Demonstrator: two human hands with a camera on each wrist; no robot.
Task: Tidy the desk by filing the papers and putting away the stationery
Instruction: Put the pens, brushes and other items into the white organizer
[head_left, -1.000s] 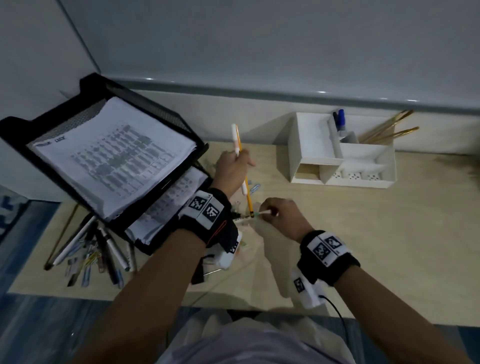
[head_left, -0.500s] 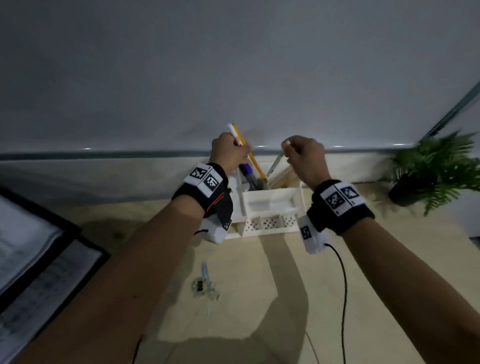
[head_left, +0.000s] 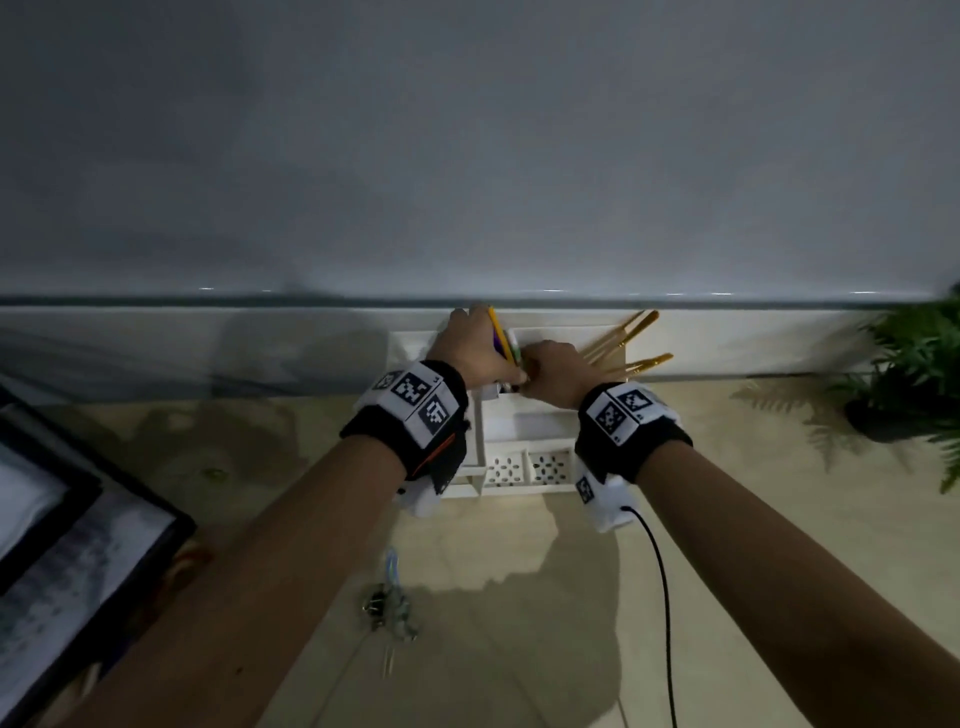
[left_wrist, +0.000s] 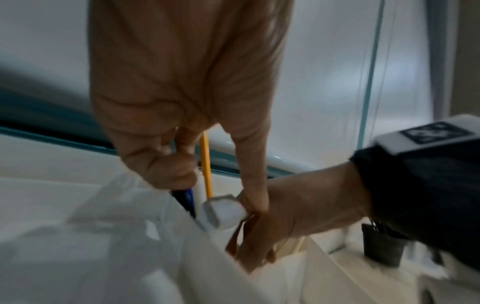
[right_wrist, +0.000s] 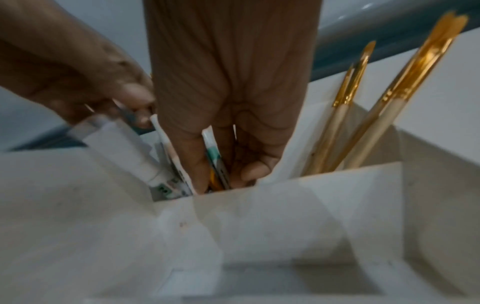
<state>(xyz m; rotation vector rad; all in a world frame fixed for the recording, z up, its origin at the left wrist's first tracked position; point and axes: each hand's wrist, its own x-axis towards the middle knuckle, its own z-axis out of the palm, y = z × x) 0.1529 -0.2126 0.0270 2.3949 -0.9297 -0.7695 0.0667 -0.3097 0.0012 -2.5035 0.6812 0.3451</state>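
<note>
Right hand (right_wrist: 228, 98), reaching forward with wrist raised and fingers pointing down into a rear compartment of the white desk organizer (head_left: 519, 431); thumb and fingers are curled around a white-and-teal pen (right_wrist: 214, 158) whose lower end stands inside that compartment. Left hand (head_left: 475, 345), arm extended alongside, knuckles upward, just left of the right hand and touching it above the same compartment; its fingers are closed around a yellow pencil (head_left: 500, 327) and a white marker (left_wrist: 223, 209), both tilted, with a dark blue pen (left_wrist: 185, 200) under the fist. Whether the pencil's lower end has reached the compartment floor cannot be told. In the organizer's next rear compartment to the right stand gold-ferruled paintbrushes (head_left: 621, 340), leaning away from the hands. The organizer sits at the back of the desk (head_left: 519, 571) against the wall. Nearer than the organizer lies a small cluster of paper clips (head_left: 389, 603); far to its left, a black paper tray (head_left: 104, 519) holding printed sheets; far to its right, a potted plant (head_left: 914, 379).
</note>
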